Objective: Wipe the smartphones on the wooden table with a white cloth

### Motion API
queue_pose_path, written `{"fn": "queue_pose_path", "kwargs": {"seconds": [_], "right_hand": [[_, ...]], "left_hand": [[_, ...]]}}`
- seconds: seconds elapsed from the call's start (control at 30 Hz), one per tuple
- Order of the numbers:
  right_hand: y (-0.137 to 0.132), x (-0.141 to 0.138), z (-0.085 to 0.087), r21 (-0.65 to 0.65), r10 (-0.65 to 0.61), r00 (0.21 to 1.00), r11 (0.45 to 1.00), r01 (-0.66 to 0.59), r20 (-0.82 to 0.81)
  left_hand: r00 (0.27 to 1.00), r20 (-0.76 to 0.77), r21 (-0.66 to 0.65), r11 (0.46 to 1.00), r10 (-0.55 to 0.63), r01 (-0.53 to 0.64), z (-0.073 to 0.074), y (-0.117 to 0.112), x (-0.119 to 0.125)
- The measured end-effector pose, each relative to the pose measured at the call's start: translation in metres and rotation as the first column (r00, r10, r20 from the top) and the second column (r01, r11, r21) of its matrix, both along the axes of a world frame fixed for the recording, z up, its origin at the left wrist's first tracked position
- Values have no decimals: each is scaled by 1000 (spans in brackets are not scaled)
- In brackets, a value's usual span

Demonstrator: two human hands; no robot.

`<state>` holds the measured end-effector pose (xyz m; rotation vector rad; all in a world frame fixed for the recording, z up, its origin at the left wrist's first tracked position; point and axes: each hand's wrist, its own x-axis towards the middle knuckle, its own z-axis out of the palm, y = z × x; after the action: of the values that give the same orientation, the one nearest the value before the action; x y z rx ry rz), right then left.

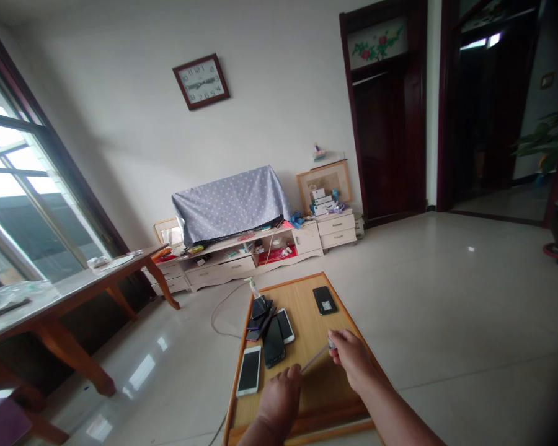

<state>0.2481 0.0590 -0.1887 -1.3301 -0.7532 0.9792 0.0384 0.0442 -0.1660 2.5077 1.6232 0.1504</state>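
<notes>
Wood tbl point(302, 292) w/ phones point(274, 342), shiny rm flr point(446, 297)

The head camera faces forward, down over a low table point(302, 294).

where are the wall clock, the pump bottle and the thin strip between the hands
Wall clock point(201, 82), head view, on its dial
Pump bottle point(255, 289), head view, on its body
Thin strip point(315, 358), head view, on its bare middle

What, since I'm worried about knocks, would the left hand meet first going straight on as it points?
The left hand, past the thin strip it holds, would probably meet the black phone alone on the right of the table; height is unclear, so it might pass above.
</notes>
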Motion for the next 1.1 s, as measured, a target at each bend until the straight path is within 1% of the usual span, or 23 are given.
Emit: {"fn": "queue_pose_path", "kwargs": {"seconds": [0.13, 0.27, 0.33, 0.4, 0.47, 0.53, 0.6, 0.7, 0.77, 0.87, 0.93, 1.0, 1.1], "right_hand": [[3, 7, 9, 100, -34, 997, 995, 27, 68], [-7, 2, 27, 236, -73, 975, 972, 22, 210], [-17, -9, 33, 289, -49, 958, 957, -36, 283], [-30, -25, 36, 314, 6, 939, 942, -120, 343], [-40, -39, 37, 318, 60, 921, 928, -194, 385], [-45, -45, 37, 314, 102, 906, 917, -246, 411], [-43, -39, 39, 315, 98, 907, 918, -242, 410], [-32, -15, 43, 323, 7, 932, 937, -132, 361], [-23, 3, 44, 312, -46, 945, 948, -60, 323], [-15, 17, 41, 273, -75, 957, 962, -4, 279], [-17, 16, 37, 253, -66, 960, 968, -5, 274], [-25, 6, 34, 244, -23, 956, 968, -51, 293], [-39, -13, 32, 242, 83, 924, 953, -183, 373]], "left_hand": [[993, 104, -19, 999, 52, -50, -2, -1, 8], [970, 232, -32, 997, 70, -65, 2, -8, 20], [951, 300, -35, 997, 73, -66, 4, -11, 27], [929, 362, -36, 997, 74, -65, 7, -12, 33], [883, 464, -38, 998, 70, -59, 9, -12, 37], [822, 566, -39, 998, 56, -41, 11, -13, 38], [786, 617, -49, 999, 40, -13, 13, -15, 37], [785, 618, -97, 995, 33, 34, 14, -21, 36], [765, 642, -153, 986, 51, 63, 13, -26, 37], [690, 714, -254, 963, 123, 91, 7, -30, 41], [613, 767, -309, 946, 188, 95, 5, -30, 44], [523, 818, -341, 934, 239, 107, 7, -29, 48], [385, 871, -382, 913, 305, 142, 13, -24, 49]]}}
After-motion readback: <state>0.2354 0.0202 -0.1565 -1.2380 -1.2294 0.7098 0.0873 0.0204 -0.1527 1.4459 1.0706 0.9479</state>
